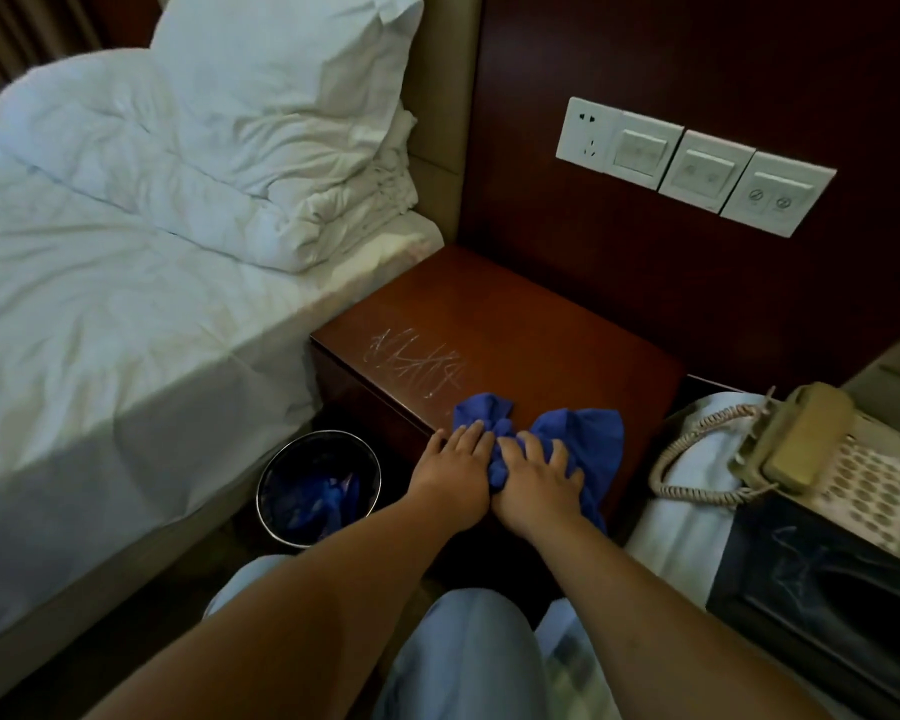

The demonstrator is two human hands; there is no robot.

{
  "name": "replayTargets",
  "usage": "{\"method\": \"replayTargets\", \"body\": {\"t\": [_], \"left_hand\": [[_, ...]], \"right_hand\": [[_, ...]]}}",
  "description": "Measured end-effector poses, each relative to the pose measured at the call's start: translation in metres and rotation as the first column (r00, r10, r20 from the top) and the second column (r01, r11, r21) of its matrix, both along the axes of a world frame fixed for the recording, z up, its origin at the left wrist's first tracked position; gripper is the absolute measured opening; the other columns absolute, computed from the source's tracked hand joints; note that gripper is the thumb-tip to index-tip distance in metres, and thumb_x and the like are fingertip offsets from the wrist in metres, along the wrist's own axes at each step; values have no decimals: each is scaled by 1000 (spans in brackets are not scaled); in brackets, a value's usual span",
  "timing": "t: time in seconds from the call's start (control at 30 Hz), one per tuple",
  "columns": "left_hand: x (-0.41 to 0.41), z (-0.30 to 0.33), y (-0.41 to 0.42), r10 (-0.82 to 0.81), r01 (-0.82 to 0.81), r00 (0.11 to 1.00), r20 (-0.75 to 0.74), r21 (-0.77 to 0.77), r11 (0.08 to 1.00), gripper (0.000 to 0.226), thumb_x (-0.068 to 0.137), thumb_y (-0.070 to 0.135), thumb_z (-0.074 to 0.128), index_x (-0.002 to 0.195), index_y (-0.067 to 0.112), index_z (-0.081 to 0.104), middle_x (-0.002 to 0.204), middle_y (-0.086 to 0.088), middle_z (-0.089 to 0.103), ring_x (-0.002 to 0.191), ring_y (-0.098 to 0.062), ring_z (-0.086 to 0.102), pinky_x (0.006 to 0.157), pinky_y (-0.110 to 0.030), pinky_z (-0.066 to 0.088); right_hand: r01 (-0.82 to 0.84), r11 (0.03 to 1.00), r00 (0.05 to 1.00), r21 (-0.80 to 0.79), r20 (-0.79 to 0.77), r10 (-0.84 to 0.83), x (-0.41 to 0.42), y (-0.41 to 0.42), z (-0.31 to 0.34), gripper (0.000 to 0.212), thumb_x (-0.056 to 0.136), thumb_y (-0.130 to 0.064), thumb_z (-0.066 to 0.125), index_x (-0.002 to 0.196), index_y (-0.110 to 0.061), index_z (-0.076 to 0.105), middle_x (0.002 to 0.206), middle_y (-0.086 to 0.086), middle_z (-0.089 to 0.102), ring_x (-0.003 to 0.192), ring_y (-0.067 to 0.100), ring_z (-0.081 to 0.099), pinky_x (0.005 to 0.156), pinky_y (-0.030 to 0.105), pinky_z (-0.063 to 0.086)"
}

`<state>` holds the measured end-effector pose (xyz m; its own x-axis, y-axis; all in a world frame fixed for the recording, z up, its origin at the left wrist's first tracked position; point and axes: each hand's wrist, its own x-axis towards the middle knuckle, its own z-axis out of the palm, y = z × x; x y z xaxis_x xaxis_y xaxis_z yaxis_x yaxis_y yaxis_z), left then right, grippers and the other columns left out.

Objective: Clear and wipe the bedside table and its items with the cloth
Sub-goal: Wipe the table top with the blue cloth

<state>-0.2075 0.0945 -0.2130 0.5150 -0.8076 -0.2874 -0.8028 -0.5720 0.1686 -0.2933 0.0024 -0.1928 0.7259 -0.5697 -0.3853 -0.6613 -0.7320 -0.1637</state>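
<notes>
Both hands are pressing the blue cloth (583, 433) at the surface's (515, 324) near edge: left hand (450, 467) flat, right hand (536, 475) seemingly bunching it; scribbled marks (417, 363) lying beyond.

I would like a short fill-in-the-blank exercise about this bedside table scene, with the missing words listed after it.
1. Both hands press a ____ cloth onto the bedside table.
2. The white scribble marks lie on the table's ____.
3. The round bin stands on the floor between the table and the ____.
4. The telephone lies to the ____ of the table.

Missing words: blue; top; bed; right
</notes>
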Motion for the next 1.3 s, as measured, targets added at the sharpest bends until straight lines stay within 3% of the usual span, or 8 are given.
{"method": "replayTargets", "body": {"t": [0.2,0.37,0.7,0.93,1.3], "left_hand": [[39,-7,-25,26,-26,999,-20,-35,999,68,105,32,35,165,18,6,173,-4,1,159,-22,4,128,-47,2],[102,-5,-64,17,-15,998,60,-40,999,66,106,31,34,164,16,8,173,-6,3,159,-24,8,128,-47,1],[196,-12,-105,62,-58,997,37,-85,995,66,107,31,38,164,16,9,173,-7,4,159,-25,8,128,-49,3],[162,-8,-76,59,-57,993,98,-21,998,67,108,34,33,164,13,3,173,-10,0,159,-27,6,128,-48,4],[51,4,5,96,-98,994,54,28,995,66,108,32,30,164,12,3,173,-11,-2,159,-28,5,128,-45,5]], "right_hand": [[-23,1000,1000,-5,-14,23,38,-30,-2,70,94,-42,48,155,-41,14,166,-4,5,150,39,1,116,63,16],[-7,999,999,-42,38,8,99,-64,-5,75,93,-42,49,157,-41,10,165,-1,8,150,40,2,116,63,16],[-21,996,995,-92,94,30,194,-110,-15,71,90,-44,54,153,-39,20,164,1,13,150,40,7,117,63,15],[3,998,995,-66,96,4,166,-82,-18,68,91,-44,52,151,-43,20,165,-2,7,151,37,-1,119,61,8],[-75,997,994,-32,73,77,57,-3,-7,64,95,-47,48,152,-44,19,166,-6,8,151,34,0,118,60,15]]}}
